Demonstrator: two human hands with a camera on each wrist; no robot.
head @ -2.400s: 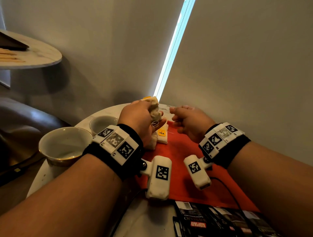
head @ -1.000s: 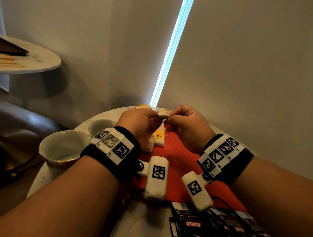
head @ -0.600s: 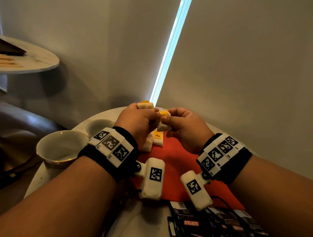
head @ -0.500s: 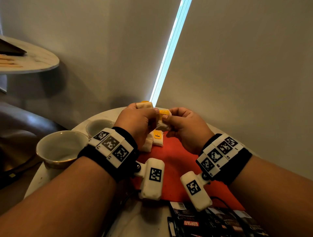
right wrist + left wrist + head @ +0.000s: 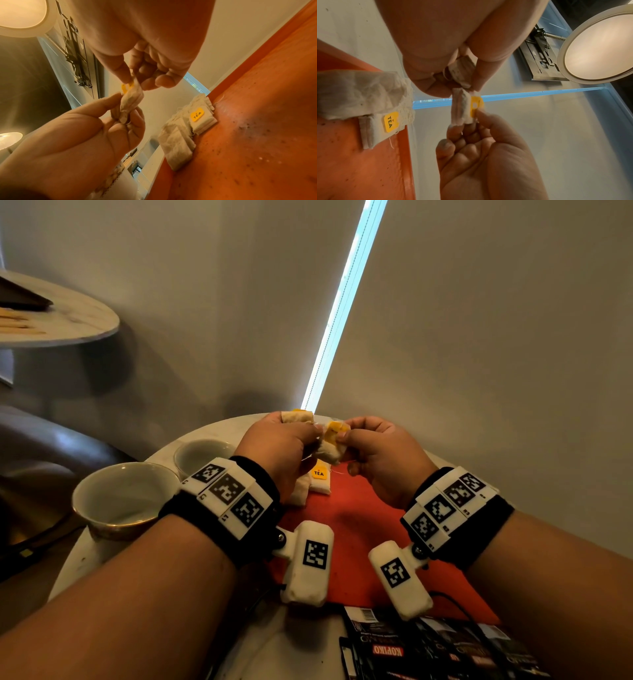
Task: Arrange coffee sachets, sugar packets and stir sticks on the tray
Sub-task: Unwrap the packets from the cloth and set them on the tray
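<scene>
The right hand (image 5: 380,453) pinches a folded tea bag (image 5: 331,447) between thumb and forefinger, by its yellow tag (image 5: 476,106); the other fingers (image 5: 453,135) curl loosely beneath it. The left hand (image 5: 277,450) pinches the same bag's other end with thumb and fingertips, and its curled fingers also hold a second folded bag (image 5: 297,416) that pokes out at the far side of the fist. Both hands hover just above the far end of the red tray (image 5: 359,508). The pinched bag is off-white gauze, crumpled and doubled over.

On the tray's far left corner lie more tea bags (image 5: 197,121), overlapping, one showing a yellow label marked TEA (image 5: 318,473). Dark coffee sachets (image 5: 428,648) lie at the near edge. Two white cups (image 5: 120,498) stand left of the tray on the round table (image 5: 85,563).
</scene>
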